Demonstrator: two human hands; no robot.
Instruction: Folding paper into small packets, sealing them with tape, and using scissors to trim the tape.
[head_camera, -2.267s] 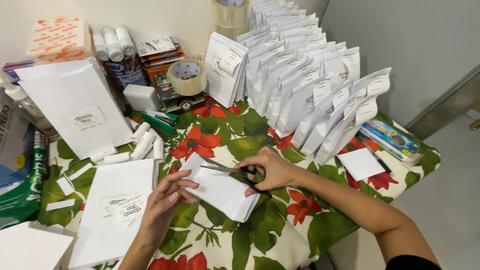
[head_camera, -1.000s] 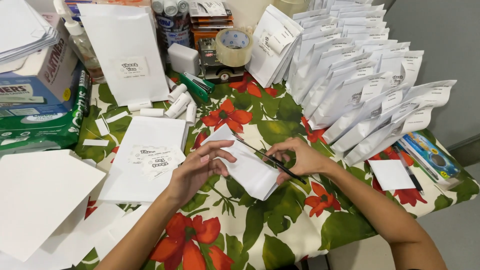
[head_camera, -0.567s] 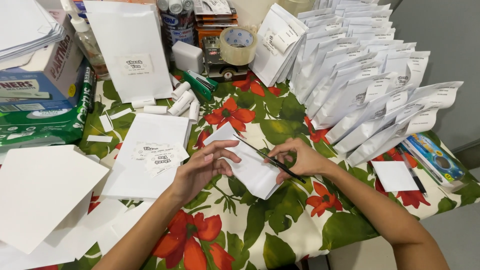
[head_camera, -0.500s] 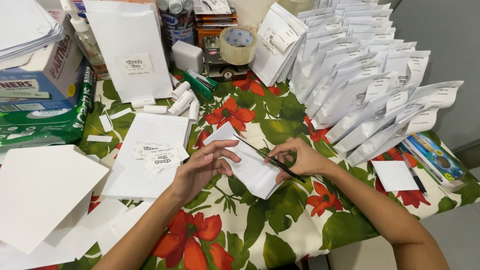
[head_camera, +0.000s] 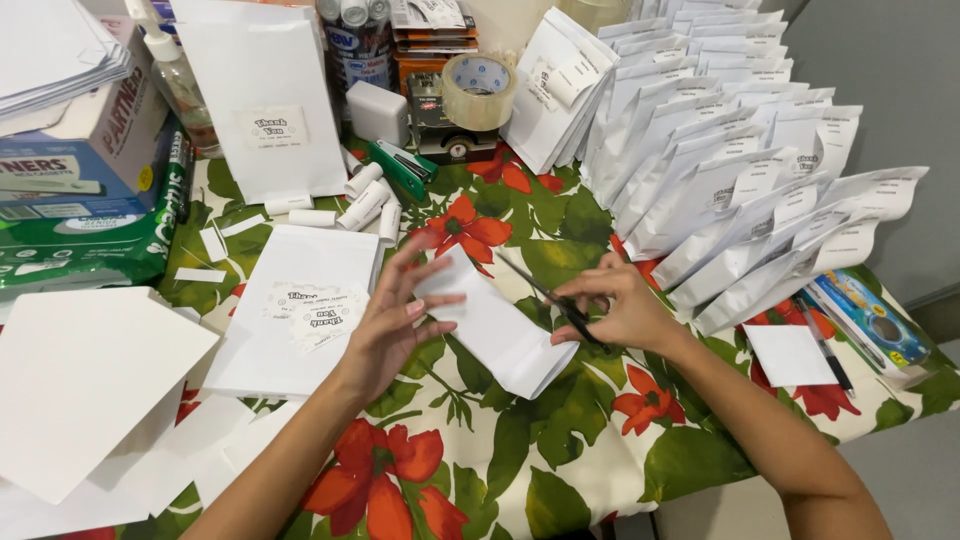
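left hand (head_camera: 395, 320), frame centre: fingers spread, tips resting on the upper left end of a white paper bag (head_camera: 497, 325); grip loose, not closed around it. right hand (head_camera: 622, 308), right of centre: grip closed on black scissors (head_camera: 548, 293), blades angled toward the bag's upper edge. the bag lies slightly raised over the floral desk (head_camera: 520, 470). a flat labelled bag (head_camera: 290, 305) lies just left. a tape roll (head_camera: 478, 90) stands at upper centre.
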